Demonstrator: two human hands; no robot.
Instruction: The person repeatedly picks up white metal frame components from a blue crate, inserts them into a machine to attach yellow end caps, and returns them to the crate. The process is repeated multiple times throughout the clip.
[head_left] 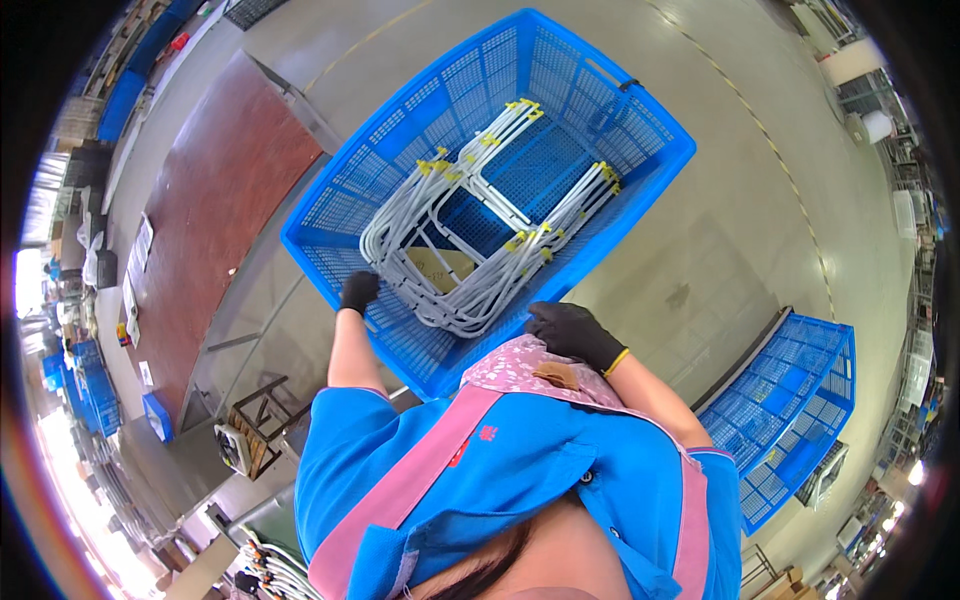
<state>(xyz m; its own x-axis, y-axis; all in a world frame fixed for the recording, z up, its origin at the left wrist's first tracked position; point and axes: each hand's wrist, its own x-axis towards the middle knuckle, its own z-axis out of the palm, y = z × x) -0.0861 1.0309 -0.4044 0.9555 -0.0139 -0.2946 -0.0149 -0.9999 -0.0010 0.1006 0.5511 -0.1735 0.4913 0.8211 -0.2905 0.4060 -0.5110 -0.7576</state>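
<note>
Hands in black gloves grip the big blue basket [640, 125]: the left hand [358, 291] clutches its near rim, the right hand [570, 332] is closed on the near corner. Bent white tubes [480, 235] lie inside the basket.

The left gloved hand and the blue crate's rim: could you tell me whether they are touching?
Touching. The head view shows the left hand in a black glove closed over the near rim of the blue crate, with no gap between.

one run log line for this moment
left hand: grips blue crate rim | right hand: at crate's near edge | crate: bent white tubes, yellow end caps | another blue crate on floor, right
</note>
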